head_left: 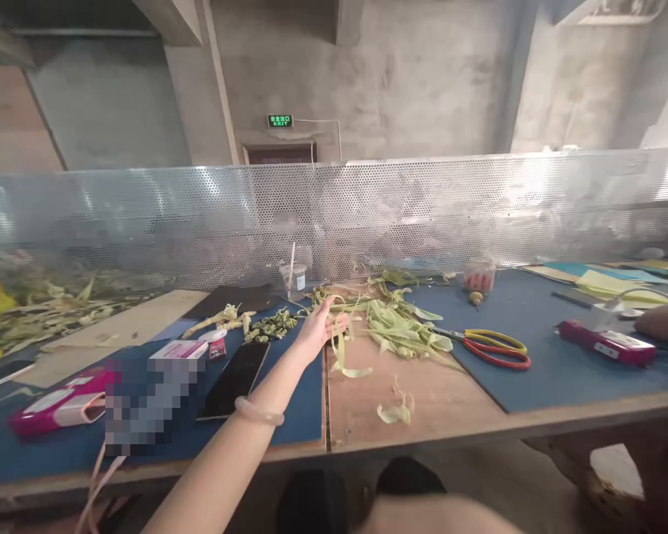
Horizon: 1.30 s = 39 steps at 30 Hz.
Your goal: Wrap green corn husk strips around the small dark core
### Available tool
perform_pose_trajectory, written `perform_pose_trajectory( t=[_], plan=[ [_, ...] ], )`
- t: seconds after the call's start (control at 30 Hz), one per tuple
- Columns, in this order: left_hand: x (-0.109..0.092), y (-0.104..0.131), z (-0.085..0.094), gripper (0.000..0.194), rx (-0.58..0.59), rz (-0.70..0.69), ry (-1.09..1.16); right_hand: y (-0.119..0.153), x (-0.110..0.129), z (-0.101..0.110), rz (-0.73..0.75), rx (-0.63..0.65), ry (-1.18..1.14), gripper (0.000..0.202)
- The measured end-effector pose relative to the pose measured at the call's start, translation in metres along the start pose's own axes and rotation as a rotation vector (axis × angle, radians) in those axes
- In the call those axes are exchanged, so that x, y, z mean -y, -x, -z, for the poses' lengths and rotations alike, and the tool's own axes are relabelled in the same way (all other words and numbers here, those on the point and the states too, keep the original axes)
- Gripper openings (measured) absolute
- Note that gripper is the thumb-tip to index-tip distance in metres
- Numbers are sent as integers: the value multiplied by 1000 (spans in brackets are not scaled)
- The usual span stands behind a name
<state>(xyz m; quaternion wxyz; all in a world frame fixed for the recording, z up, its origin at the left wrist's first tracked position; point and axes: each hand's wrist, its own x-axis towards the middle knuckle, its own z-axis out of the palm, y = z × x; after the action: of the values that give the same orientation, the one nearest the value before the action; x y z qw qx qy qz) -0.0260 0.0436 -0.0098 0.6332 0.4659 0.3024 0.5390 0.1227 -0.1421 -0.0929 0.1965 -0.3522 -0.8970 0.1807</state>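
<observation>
Left hand (323, 325) mid-frame by a dangling leaf strip (341, 357), can't tell from here if fingers grip it, right hand (431, 517) blurred bottom-centre, unreadable; ease strip gently, avoiding tears.

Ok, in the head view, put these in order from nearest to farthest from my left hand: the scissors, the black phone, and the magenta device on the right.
From your left hand:
1. Black phone: to its left, closer to your body.
2. Scissors: to its right, past the pale green leaves.
3. Magenta device: farther right, beyond the scissors.
</observation>
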Motion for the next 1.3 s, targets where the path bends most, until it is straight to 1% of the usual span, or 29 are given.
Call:
perform_pose_trajectory(
  t=[0.1,0.13,0.17,0.2,0.27,0.3,0.37,0.43,0.53,0.67,0.87,1.03,1.1,1.2,1.3],
  plan=[
    [0,2,1,52,56,-16,-20,-37,-6,70,-59,-81,6,24],
    [0,2,1,51,73,-24,-29,-54,-11,90,-164,-161,24,26],
    [1,2,0,50,88,-30,-41,-71,-16,107,-195,-224,43,28],
    [1,2,0,49,99,-36,-56,-88,-23,120,-205,-250,50,26],
    [2,1,2,48,112,-44,-90,-117,-37,133,-216,-260,50,25],
    [2,0,3,49,115,-49,-107,-128,-45,133,-214,-257,47,25],
    [3,-2,7,50,115,-64,-137,-143,-58,127,-203,-250,40,24],
    [5,-4,10,50,111,-77,-162,-149,-68,116,-204,-262,30,25],
    [6,-5,10,48,105,-92,-191,-152,-76,104,-211,-321,24,26],
    [5,-4,8,50,99,-114,-216,-151,-81,100,-170,-384,21,25],
    [2,0,7,49,120,-132,-264,-148,-85,98,-69,-424,4,22],
    [2,4,3,49,141,-122,-299,-150,-90,92,-60,-441,-30,23],
    [2,4,3,49,131,-124,-324,-150,-92,90,-73,-456,-44,23],
    [2,1,7,42,75,-142,-385,-149,-91,90,-100,-482,-68,23],
    [2,-2,13,28,33,-163,-463,-146,-88,91,-116,-507,-89,23]
  ],
)
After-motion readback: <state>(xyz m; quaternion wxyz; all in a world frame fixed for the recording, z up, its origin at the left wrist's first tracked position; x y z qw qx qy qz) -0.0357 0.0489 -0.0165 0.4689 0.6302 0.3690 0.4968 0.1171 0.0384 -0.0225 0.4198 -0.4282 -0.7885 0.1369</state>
